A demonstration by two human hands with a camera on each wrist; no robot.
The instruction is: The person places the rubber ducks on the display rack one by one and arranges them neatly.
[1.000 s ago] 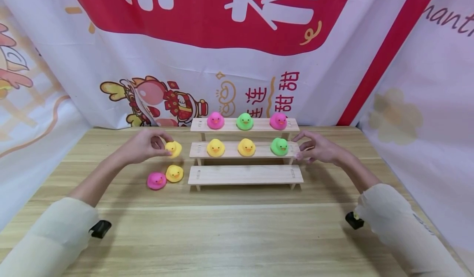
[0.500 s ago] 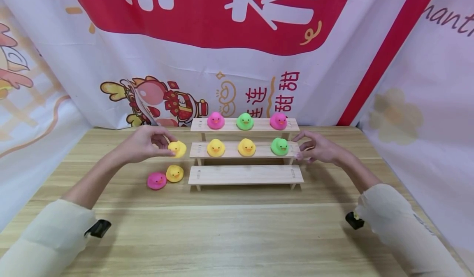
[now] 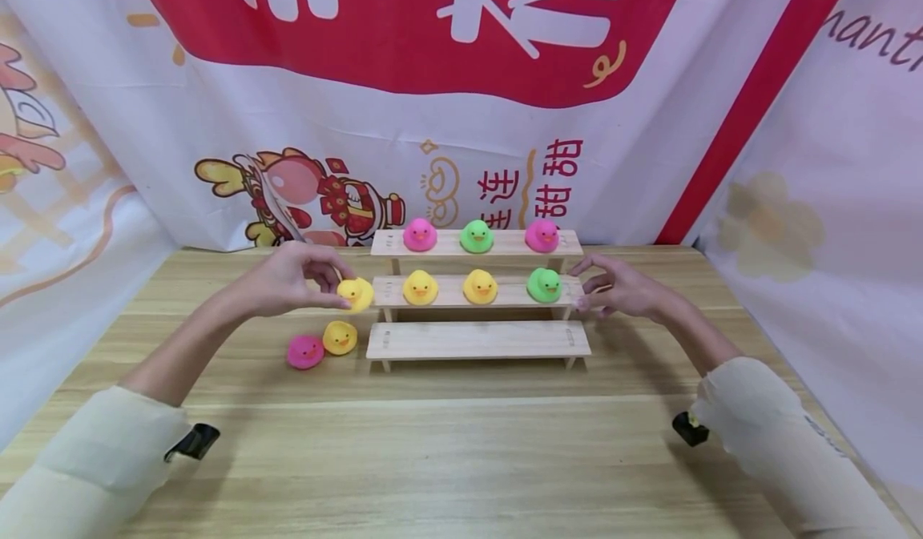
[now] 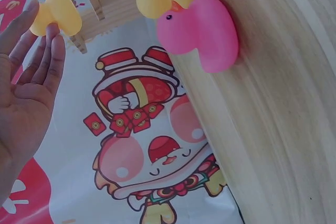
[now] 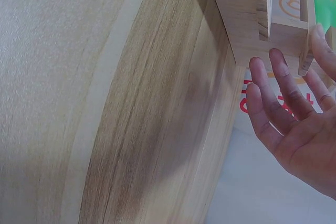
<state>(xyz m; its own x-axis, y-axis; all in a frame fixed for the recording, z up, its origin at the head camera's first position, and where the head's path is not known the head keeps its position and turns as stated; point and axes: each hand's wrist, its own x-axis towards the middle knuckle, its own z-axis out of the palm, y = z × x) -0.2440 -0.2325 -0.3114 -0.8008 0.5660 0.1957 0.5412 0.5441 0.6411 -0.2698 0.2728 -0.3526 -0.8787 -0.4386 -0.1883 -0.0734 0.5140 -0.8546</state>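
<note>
My left hand (image 3: 299,283) pinches a yellow rubber duck (image 3: 356,295) between thumb and fingertips. The duck overlaps the left end of the middle tier of a three-tier wooden display stand (image 3: 476,343). My right hand (image 3: 622,287) holds that tier's right end, thumb at the front edge and index finger toward the back; the other fingers hang loose in the right wrist view. The middle tier carries two yellow ducks (image 3: 421,287) and a green duck (image 3: 544,285). On the top tier sit a pink duck (image 3: 420,235), a green one and another pink one.
Left of the stand, a pink duck (image 3: 305,352) and a yellow duck (image 3: 340,337) rest side by side on the wood-grain table (image 3: 461,459). The bottom tier bears no ducks. Behind the table hangs a printed cloth (image 3: 346,114), with more cloth at both sides.
My left hand has carried the yellow duck to the right, up to the left end of the middle tier. My right hand stays in place.
</note>
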